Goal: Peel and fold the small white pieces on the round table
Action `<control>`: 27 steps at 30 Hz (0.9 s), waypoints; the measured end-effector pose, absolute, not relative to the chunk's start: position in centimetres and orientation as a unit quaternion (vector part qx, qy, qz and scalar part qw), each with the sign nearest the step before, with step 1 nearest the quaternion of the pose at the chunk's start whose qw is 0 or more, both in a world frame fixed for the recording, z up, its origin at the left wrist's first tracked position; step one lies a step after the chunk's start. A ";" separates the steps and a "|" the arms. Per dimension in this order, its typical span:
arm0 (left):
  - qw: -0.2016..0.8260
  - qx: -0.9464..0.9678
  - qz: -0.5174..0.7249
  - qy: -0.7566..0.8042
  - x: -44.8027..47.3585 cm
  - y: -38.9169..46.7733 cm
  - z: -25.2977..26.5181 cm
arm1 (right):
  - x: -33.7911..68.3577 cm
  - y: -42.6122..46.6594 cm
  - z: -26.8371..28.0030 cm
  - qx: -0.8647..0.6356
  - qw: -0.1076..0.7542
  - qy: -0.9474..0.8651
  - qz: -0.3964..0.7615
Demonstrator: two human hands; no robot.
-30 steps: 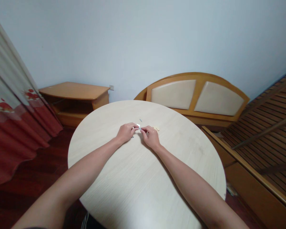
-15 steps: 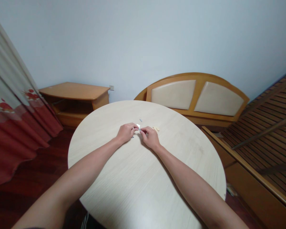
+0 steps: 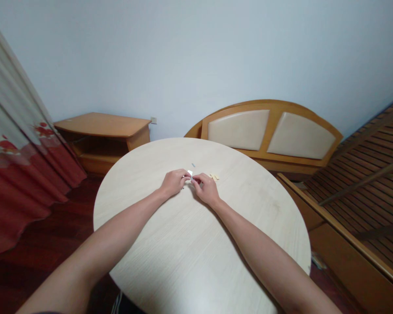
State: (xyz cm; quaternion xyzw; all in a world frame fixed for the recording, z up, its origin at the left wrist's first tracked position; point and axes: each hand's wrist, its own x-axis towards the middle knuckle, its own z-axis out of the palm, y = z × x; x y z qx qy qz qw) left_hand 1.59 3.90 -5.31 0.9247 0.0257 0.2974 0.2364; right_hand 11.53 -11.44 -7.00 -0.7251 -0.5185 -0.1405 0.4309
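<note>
Over the round pale table (image 3: pixel 170 244), my two hands meet near the middle with fingertips almost touching. My left hand (image 3: pixel 174 181) is closed in a pinch, and my right hand (image 3: pixel 206 187) pinches from the other side. Between them is a small greyish piece (image 3: pixel 192 178), too tiny to name. A white piece (image 3: pixel 190 173) shows just behind the fingertips. Several small cream-yellow pieces (image 3: pixel 215 177) lie beyond my right hand. Farther back rests a thin grey strip (image 3: pixel 193 165). A tiny dark bit (image 3: pixel 183 188) sits by my left hand's fingers.
Behind the table at left stands a low wooden cabinet (image 3: pixel 105 124). A wooden headboard (image 3: pixel 268 131) with cream panels leans at the back wall. On the right is a bed frame with slats (image 3: pixel 363 187). A red and white curtain (image 3: pixel 22 174) hangs at far left.
Both hands stay in nearly the same place, with only slight finger movement around the small piece. The pieces on the table look unmoved.
</note>
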 end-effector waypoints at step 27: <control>0.242 0.925 0.293 0.018 1.5 3.9 -5.3 | 11.6 -11.5 -7.0 -0.718 0.433 -0.528 -0.135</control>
